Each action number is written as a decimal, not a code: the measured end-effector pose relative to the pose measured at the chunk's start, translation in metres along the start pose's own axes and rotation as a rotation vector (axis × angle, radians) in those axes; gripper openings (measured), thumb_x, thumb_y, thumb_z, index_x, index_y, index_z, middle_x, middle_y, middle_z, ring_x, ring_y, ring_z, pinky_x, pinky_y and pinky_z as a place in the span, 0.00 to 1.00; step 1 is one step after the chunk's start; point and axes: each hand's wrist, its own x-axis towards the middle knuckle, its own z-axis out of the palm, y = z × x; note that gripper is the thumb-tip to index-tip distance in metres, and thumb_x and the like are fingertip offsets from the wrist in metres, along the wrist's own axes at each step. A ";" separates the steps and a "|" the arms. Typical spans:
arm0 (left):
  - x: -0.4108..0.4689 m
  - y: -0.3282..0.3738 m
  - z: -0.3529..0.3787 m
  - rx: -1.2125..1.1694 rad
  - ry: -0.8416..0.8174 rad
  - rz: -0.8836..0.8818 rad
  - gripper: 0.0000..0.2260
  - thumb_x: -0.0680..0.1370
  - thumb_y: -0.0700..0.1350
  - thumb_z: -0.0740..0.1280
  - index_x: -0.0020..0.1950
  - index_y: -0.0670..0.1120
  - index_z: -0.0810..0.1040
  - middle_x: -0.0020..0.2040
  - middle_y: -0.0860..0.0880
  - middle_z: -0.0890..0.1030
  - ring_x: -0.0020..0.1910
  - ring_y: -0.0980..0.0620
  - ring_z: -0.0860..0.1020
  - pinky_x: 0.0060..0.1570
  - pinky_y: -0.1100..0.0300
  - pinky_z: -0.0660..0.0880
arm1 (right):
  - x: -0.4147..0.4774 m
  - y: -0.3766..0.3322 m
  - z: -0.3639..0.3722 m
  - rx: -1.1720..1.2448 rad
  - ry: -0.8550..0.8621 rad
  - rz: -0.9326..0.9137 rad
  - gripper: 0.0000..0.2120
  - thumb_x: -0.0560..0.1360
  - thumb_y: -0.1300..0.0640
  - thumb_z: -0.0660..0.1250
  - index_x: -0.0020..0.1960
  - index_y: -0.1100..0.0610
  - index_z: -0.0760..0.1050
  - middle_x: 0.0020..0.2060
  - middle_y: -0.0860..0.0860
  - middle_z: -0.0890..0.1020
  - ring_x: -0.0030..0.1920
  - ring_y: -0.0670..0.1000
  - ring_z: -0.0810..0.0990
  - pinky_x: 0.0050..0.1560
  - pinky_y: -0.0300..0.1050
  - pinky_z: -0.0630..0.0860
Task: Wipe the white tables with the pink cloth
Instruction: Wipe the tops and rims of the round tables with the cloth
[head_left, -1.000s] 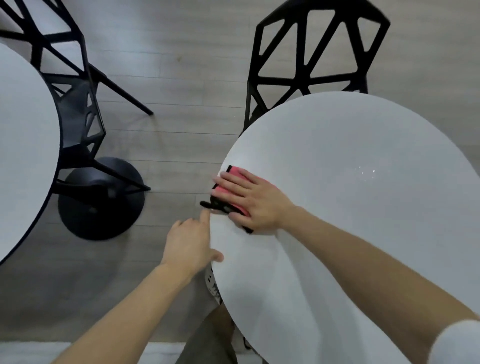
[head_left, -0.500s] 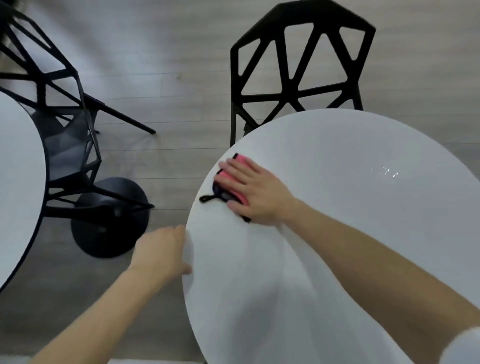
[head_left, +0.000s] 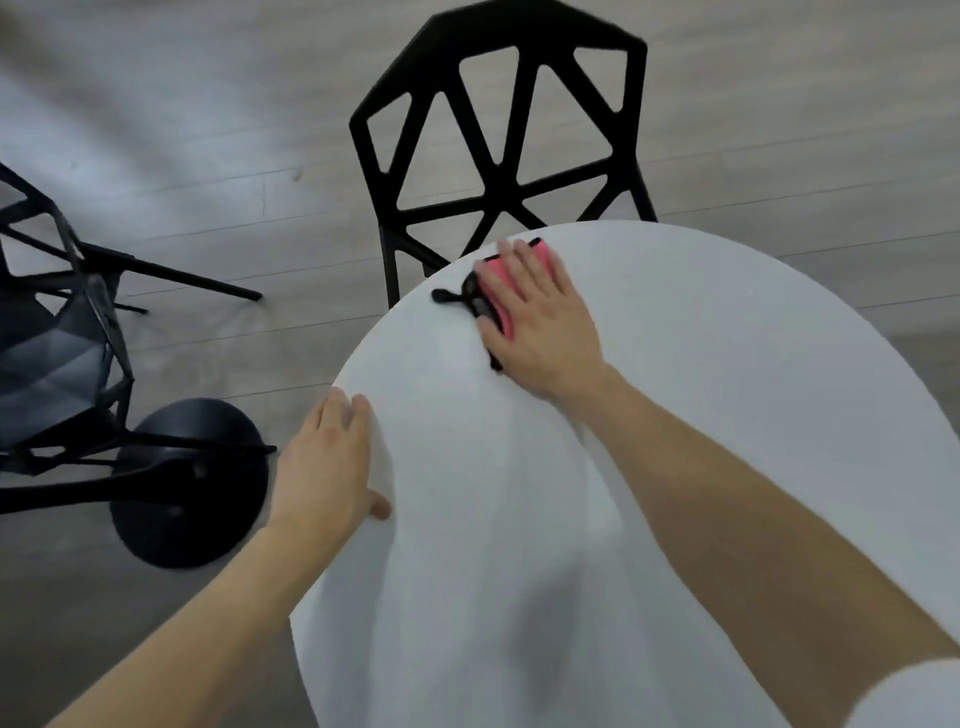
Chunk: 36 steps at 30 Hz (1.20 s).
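Right now the pink cloth (head_left: 493, 286) lies flat near the far left rim of the round white surface (head_left: 727, 415). It is bright pink, edged in black, with a black loop poking out to its left. The right hand (head_left: 540, 327) presses on it with straight, spread fingers, covering most of it. The left hand (head_left: 324, 462) rests flat on the near left rim, relaxed, holding nothing. Beyond the rim stands a black lattice-backed chair (head_left: 498, 182), and another chair (head_left: 62, 364) sits far left.
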 end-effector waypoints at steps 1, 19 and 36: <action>0.000 -0.001 0.001 0.005 0.010 0.005 0.59 0.61 0.64 0.86 0.82 0.46 0.59 0.80 0.45 0.62 0.76 0.43 0.67 0.60 0.51 0.77 | -0.002 0.031 -0.007 -0.017 0.034 0.157 0.32 0.85 0.38 0.52 0.86 0.48 0.60 0.87 0.55 0.57 0.87 0.54 0.51 0.86 0.59 0.47; 0.009 -0.028 0.010 0.058 0.093 0.196 0.63 0.60 0.79 0.77 0.84 0.45 0.60 0.73 0.43 0.67 0.71 0.42 0.67 0.58 0.52 0.77 | -0.011 -0.073 0.004 0.017 0.099 0.512 0.31 0.86 0.42 0.53 0.86 0.51 0.60 0.87 0.57 0.56 0.87 0.56 0.49 0.86 0.61 0.47; 0.017 -0.045 0.005 0.252 0.065 0.431 0.59 0.54 0.78 0.81 0.69 0.39 0.67 0.66 0.40 0.70 0.67 0.41 0.71 0.59 0.49 0.76 | -0.223 -0.266 0.026 -0.051 0.107 1.132 0.34 0.87 0.40 0.51 0.88 0.57 0.53 0.86 0.64 0.51 0.87 0.62 0.46 0.85 0.67 0.48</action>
